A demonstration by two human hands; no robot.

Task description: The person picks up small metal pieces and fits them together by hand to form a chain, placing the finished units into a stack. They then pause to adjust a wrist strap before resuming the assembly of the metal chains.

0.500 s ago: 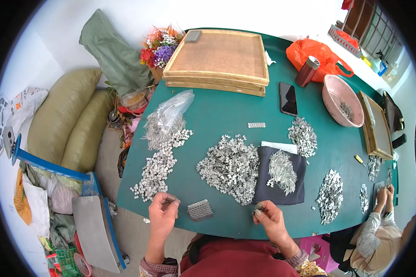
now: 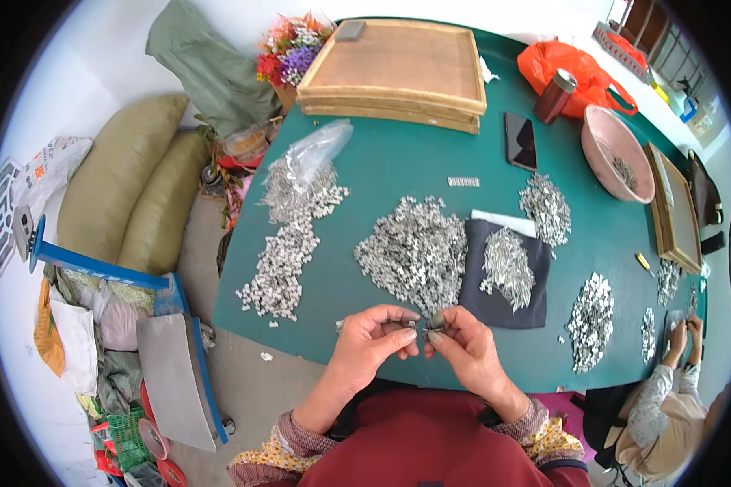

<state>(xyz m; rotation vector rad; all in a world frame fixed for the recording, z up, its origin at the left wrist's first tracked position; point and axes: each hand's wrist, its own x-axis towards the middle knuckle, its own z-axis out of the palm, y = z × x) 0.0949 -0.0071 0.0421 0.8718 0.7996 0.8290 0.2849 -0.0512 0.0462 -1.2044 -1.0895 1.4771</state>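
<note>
Brought together since the earlier frame, when they were well apart, the left hand [image 2: 374, 341] and the right hand [image 2: 465, 345] now nearly meet at the front edge of the green worktop [image 2: 414, 166]. Both forearms slant inward from below, wrists low, fingers curled, thumbs pressed toward the forefingers. Each grip is narrow, pinched at a tiny grey metal piece [image 2: 413, 325] between the facing fingertips; it is small, dull and partly covered, so its exact shape cannot be told.

Just beyond the hands lies a broad mound of small silver-grey metal links [image 2: 410, 256]. Right of it, a folded dark navy cloth [image 2: 483, 314] bears a heap of thin silver metal pins [image 2: 508, 272]. To the left runs a long, loose pile of pale metal links [image 2: 278, 272], with a crumpled clear plastic bag [image 2: 321, 154] over its far end. Farther back are a short flat strip of joined metal links [image 2: 464, 182], a black phone [image 2: 521, 141] and stacked shallow wooden trays [image 2: 398, 65].
</note>
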